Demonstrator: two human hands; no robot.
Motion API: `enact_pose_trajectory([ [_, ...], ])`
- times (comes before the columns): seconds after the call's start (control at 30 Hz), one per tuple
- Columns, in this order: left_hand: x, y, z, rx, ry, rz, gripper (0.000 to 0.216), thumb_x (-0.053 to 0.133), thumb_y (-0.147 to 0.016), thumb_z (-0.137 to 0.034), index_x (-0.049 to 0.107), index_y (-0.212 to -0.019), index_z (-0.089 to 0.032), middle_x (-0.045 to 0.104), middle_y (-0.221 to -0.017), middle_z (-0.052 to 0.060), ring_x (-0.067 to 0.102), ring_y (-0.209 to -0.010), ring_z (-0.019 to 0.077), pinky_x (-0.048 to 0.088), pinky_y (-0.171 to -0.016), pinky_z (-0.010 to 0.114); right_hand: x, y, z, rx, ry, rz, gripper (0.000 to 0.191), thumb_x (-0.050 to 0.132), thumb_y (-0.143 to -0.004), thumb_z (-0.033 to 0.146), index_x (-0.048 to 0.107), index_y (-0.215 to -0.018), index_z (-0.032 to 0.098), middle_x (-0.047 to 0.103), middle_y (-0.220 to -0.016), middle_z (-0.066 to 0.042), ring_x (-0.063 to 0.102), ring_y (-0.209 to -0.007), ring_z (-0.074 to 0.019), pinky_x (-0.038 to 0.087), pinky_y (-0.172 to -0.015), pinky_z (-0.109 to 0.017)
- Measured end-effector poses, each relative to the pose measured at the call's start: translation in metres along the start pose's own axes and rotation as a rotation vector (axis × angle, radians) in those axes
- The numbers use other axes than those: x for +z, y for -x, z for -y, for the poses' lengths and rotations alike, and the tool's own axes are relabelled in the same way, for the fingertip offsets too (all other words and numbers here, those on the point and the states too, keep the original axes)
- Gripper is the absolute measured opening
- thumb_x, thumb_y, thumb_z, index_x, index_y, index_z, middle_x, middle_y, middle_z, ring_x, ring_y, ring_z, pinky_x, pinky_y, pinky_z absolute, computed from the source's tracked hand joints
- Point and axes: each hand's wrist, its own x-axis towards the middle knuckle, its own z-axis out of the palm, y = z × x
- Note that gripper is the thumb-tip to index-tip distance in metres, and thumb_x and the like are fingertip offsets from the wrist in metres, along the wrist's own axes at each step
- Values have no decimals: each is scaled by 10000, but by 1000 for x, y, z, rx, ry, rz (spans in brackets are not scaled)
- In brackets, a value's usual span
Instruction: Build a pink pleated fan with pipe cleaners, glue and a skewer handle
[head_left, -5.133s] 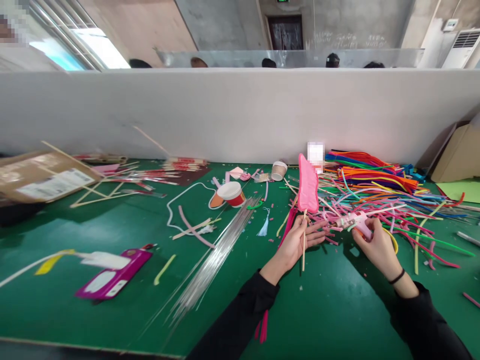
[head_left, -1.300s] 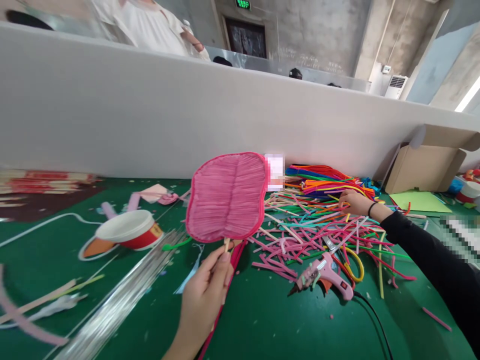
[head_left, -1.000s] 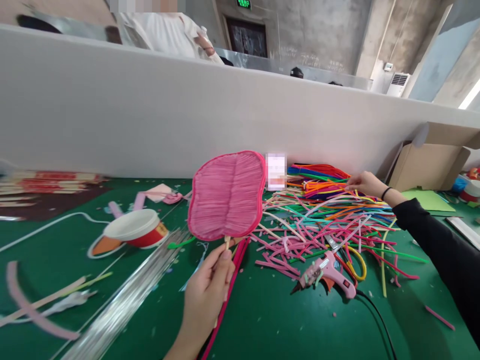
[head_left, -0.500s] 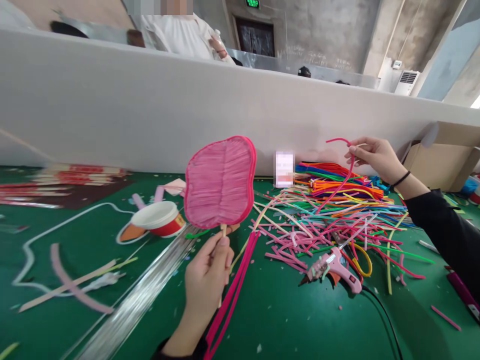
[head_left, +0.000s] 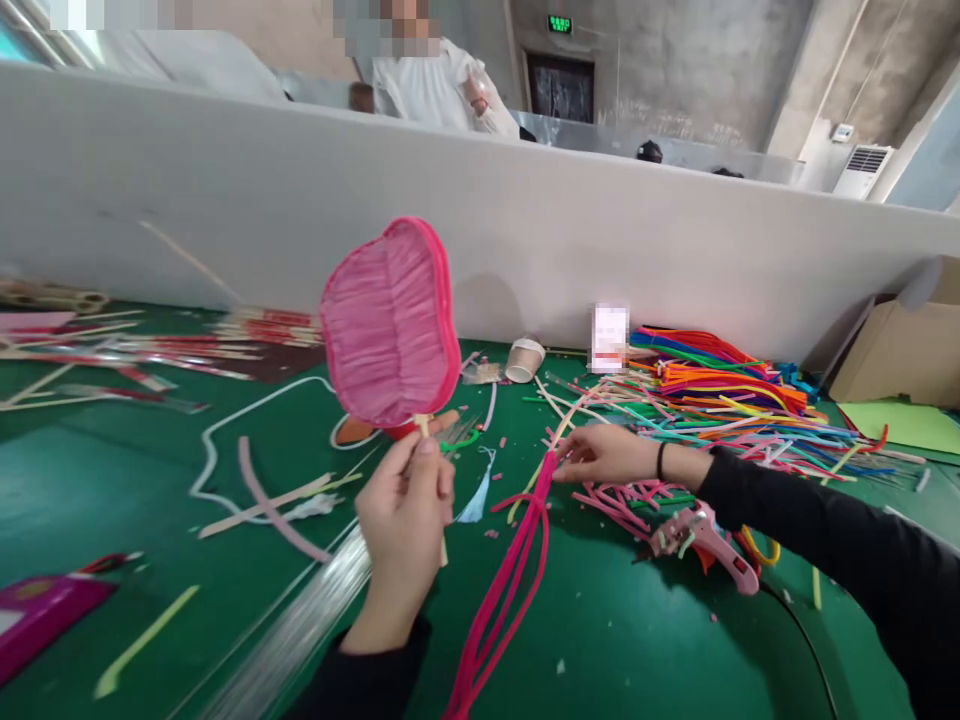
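Observation:
My left hand [head_left: 405, 515] is closed round the thin wooden handle of a pink hand fan [head_left: 390, 320], which it holds upright above the table. The fan has a gathered, sheer pink face and a fuzzy bright pink rim. With bent fingers, my right hand [head_left: 600, 458] pinches at the upper end of a bundle of magenta pipe cleaners [head_left: 517, 560] on the green table. One of these strands curls across the bundle in a loop. A pale blue tassel [head_left: 477, 492] lies between the two hands.
A pink glue gun [head_left: 712, 545] with a black cord lies right of the bundle. Behind it spreads a pile of coloured pipe cleaners [head_left: 735, 400]. A paper cup [head_left: 525, 360] stands near the white partition [head_left: 225, 190]. A cardboard box [head_left: 900, 350] is at the far right.
My right hand has come down and left from the air to the magenta bundle; the curved pink strand is no longer held up. The fan has turned slightly, and the view has shifted left.

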Motion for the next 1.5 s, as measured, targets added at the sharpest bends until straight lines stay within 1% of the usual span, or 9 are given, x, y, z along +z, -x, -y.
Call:
enact_pose_trajectory([
  [0.2, 4, 10, -3, -9, -69, 96, 367, 520, -912, -460, 662, -1086, -169, 384, -510, -90, 311, -341, 63, 236, -332, 191, -91, 8, -65, 160, 558, -334, 328, 678, -858, 238, 636, -1173, 158, 619, -1306, -164, 521, -1286, -307, 398, -1080, -451],
  [0.33, 6, 13, 0, -2, -75, 133, 341, 546, -898, -472, 664, -1036, -183, 402, -507, -88, 318, -342, 66, 260, -343, 199, -130, 39, -119, 451, 728, -417, 670, 829, -696, 314, 556, -1267, 96, 547, -1333, -266, 519, -1237, -403, 431, -988, -551],
  [0.5, 7, 14, 3, -37, -97, 153, 371, 563, -881, -479, 658, -1066, -172, 406, -505, -91, 322, -340, 66, 270, -336, 196, -141, 63, -149, 510, 810, -387, 448, 681, -842, 424, 622, -1186, 145, 638, -1192, -163, 630, -1042, -269, 474, -874, -353],
  [0.7, 9, 15, 3, -49, -102, 168, 354, 566, -879, -486, 650, -1023, -173, 399, -504, -96, 324, -337, 59, 269, -327, 180, -162, 80, -147, 623, 899, -590, 447, 440, -981, 429, 547, -1336, 180, 568, -1297, -216, 553, -1182, -342, 457, -893, -421],
  [0.93, 9, 14, 5, -57, -102, 170, 381, 564, -886, -493, 655, -1064, -169, 394, -507, -99, 315, -337, 52, 256, -327, 171, -152, 80, -153, 660, 850, -611, 482, 434, -978, 259, 369, -1426, 93, 701, -944, -182, 684, -885, -283, 500, -750, -352],
  [1.07, 9, 14, 7, -63, -111, 174, 378, 566, -885, -504, 655, -1052, -177, 400, -513, -97, 317, -341, 51, 258, -329, 169, -144, 75, -160, 509, 846, -488, 441, 577, -913, 253, 512, -1334, 140, 634, -1205, -186, 645, -1051, -260, 495, -874, -328],
  [1.23, 10, 16, 7, -45, -136, 192, 363, 568, -878, -491, 652, -1042, -179, 399, -517, -94, 322, -346, 56, 262, -326, 175, -138, 74, -175, 498, 858, -427, 520, 701, -829, 445, 645, -1277, 186, 308, -1559, -189, 382, -1379, -375, 328, -1122, -464],
  [1.37, 10, 17, 8, -28, -174, 201, 361, 561, -878, -487, 654, -1031, -173, 402, -511, -91, 329, -346, 63, 274, -327, 181, -130, 70, -184, 541, 841, -452, 420, 634, -867, 452, 669, -1264, 322, 173, -1639, -62, 220, -1455, -402, 176, -1161, -585],
  [1.5, 10, 16, 12, -17, -188, 202, 383, 558, -882, -505, 656, -1034, -167, 410, -511, -87, 338, -348, 69, 285, -330, 189, -129, 60, -182, 606, 819, -501, 362, 545, -912, 495, 773, -1066, 260, 227, -1618, -73, 231, -1440, -411, 219, -1136, -574],
])
